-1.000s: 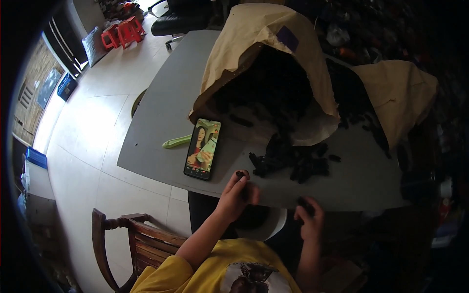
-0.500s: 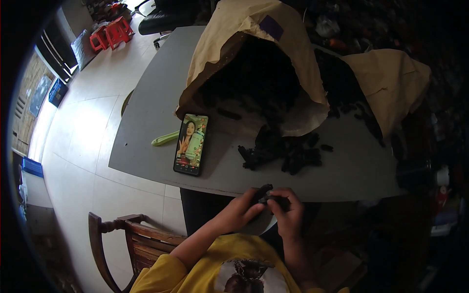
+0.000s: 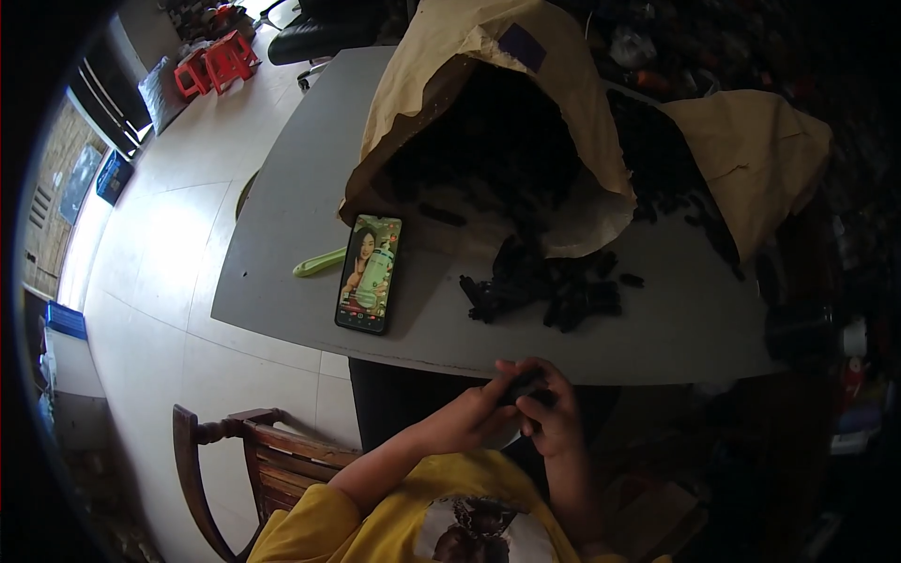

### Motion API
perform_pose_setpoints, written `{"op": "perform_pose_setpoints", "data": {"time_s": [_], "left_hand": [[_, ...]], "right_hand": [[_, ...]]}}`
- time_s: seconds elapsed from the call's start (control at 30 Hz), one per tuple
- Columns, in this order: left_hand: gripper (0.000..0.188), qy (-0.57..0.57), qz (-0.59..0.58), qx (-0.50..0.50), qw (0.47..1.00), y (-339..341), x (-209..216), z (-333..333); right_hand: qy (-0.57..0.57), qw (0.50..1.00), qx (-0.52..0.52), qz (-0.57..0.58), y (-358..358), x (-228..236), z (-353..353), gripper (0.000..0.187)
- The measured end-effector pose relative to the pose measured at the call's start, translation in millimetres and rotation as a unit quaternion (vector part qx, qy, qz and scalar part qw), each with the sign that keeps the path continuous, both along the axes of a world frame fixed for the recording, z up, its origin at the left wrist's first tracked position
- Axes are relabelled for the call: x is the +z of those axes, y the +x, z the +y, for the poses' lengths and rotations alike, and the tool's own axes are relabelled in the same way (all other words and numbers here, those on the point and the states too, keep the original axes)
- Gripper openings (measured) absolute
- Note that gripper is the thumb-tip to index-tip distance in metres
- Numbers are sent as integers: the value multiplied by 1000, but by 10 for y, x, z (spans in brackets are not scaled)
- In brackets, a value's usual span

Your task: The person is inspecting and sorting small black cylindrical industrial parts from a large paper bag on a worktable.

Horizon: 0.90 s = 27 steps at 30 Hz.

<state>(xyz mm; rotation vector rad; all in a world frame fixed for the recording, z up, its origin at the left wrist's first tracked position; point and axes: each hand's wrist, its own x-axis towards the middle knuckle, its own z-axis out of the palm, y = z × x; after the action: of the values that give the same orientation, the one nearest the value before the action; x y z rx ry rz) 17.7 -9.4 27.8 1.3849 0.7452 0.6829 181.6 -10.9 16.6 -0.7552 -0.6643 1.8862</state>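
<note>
Close to the table's near edge, my left hand [image 3: 477, 411] and my right hand [image 3: 552, 413] meet around a small black elongated piece [image 3: 522, 387]. Fingers of both hands are closed on it and cover much of its shape, so I cannot name its kind. Past them on the table lies a loose pile of similar black pieces [image 3: 584, 298]. A large brown paper bag [image 3: 399, 122] lies with its mouth toward me, and its dark inside holds many more black pieces. A white rounded edge shows below my hands, mostly hidden.
A phone [image 3: 368, 274] with a lit screen leans against a light green handle-shaped thing [image 3: 319, 263] on the grey table [image 3: 282, 206]. Another brown paper bag [image 3: 751, 159] lies at the right. A wooden chair [image 3: 291, 455] stands at my left, red stools [image 3: 228, 60] farther off.
My hands have drawn closer together around the black piece, and my right fingers now reach over it. The picture on the phone screen has changed slightly.
</note>
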Motion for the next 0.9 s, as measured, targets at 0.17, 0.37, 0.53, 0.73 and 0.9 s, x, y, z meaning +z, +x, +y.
{"op": "perform_pose_setpoints", "data": {"time_s": [0.17, 0.37, 0.53, 0.73, 0.9], "left_hand": [[37, -28, 82, -55, 995, -74, 167, -11], [35, 56, -128, 92, 986, -288, 1027, -83], [17, 235, -371, -111, 892, -135, 1247, -103], [41, 214, -431, -174, 859, -43, 1281, 10], [46, 191, -449, -182, 854, -130, 1306, -21]], "right_hand": [[2, 999, -38, -23, -25, -5, -97, 29], [-33, 966, -249, -56, 194, 82, -24, 22], [5, 959, -270, -82, 324, -30, 17, 24], [-28, 965, -250, -79, 340, -145, -64, 22], [-46, 963, -260, -59, 354, -162, -58, 22]]}}
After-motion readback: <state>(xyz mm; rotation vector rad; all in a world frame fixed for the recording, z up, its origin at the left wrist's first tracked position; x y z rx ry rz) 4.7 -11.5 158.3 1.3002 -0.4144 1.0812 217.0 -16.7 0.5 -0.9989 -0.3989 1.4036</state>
